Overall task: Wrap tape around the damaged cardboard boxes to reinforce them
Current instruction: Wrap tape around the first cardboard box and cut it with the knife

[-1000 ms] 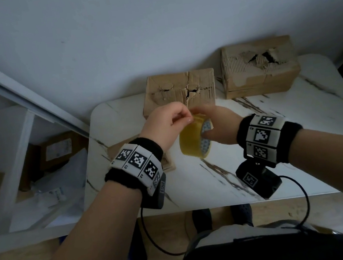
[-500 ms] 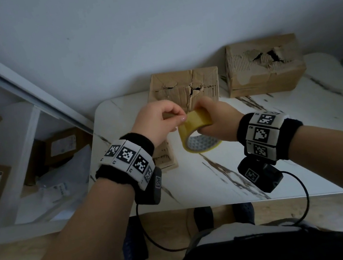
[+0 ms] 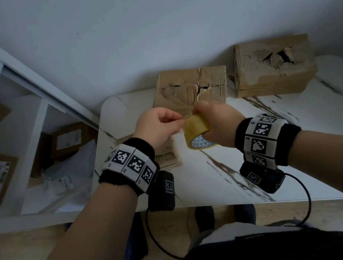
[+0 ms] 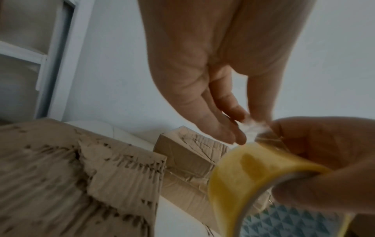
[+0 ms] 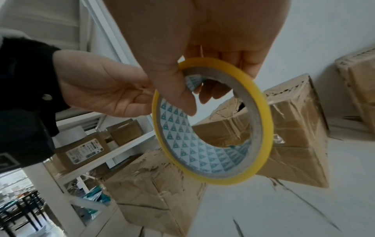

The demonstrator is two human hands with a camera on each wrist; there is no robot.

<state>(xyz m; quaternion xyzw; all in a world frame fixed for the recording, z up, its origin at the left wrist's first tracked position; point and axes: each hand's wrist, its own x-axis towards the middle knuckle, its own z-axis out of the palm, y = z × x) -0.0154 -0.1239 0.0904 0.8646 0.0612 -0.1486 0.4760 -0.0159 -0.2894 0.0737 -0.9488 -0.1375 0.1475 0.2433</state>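
Right hand [image 3: 216, 120]: fingers curled round the yellow tape roll [image 3: 197, 131], thumb inside its core, above the surface [image 3: 301, 131].
Left hand [image 3: 157, 127]: fingertips pinched the tape's loose end.
Torn boxes [image 3: 191, 88]: rested behind.

Three boxes sit on the table [image 3: 301, 131]. One box [image 3: 191, 88] is at the back in the middle, by the wall. Another box [image 3: 273, 68] is to its right. A third box [image 3: 167, 153] lies nearer, on the left. The tape roll [image 3: 198, 132] is up above the table, between the left hand [image 3: 159, 127] and the right hand [image 3: 218, 118]. A shelf [image 3: 9, 133] stands left of the table.
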